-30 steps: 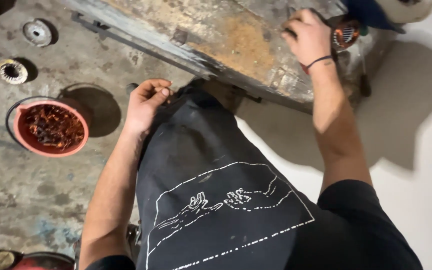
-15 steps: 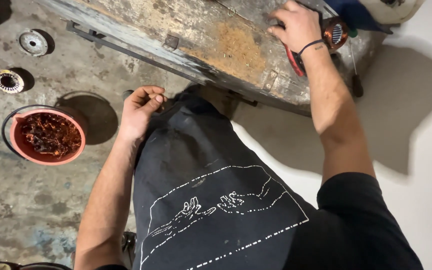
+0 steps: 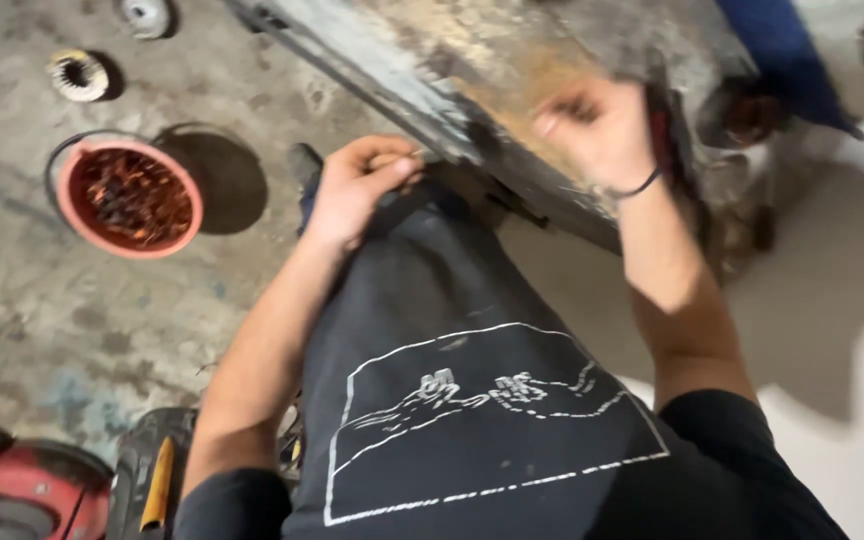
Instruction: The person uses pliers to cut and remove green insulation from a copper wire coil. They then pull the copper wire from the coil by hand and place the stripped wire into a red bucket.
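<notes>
The right hand (image 3: 602,130) is being held over the worn, rust-stained bench top (image 3: 512,70), fingers loosely curled; it is blurred, so whether anything is being gripped cannot be told. The left hand (image 3: 357,185) is being curled shut at the bench's near edge, against the dark trousers. The bench's long axis is running from upper left down to the right. A red bowl of coppery scraps (image 3: 132,195) is lying well apart, on the floor to the left.

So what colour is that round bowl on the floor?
The round bowl is salmon-red, holding dark reddish bits; the head view shows it.
</notes>
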